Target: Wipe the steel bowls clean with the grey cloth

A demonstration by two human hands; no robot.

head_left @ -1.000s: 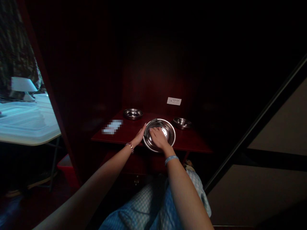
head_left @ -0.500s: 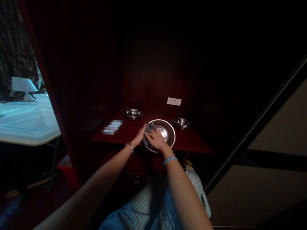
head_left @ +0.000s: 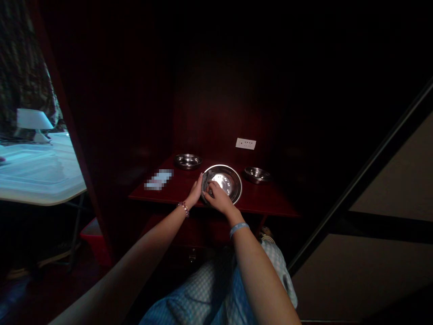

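Observation:
A shiny stainless steel bowl (head_left: 233, 174) is held at the front of the dark red desk, its open side towards me. My left hand (head_left: 194, 193) presses against the bowl's outer left side, steadying it. Inside the bowl, my right hand (head_left: 218, 198) is closed on a dark grey cloth (head_left: 206, 179), which lies against the left inner wall. Some of the cloth is hidden by the right fingers. Whether the bowl rests on the desk or is slightly lifted, I cannot tell.
On the red desk (head_left: 270, 201) are a smaller metal bowl (head_left: 188, 161) at the back left, another metal bowl (head_left: 257, 175) at the right, and a blurred pale item. A socket plate (head_left: 246, 143) is on the back wall. At far left stands a white table (head_left: 40, 171) with a lamp (head_left: 34, 119).
The bowl has shifted a little up and to the left, and its tilt has changed. My right hand has moved slightly left along the inner wall with the cloth, its fingers more curled.

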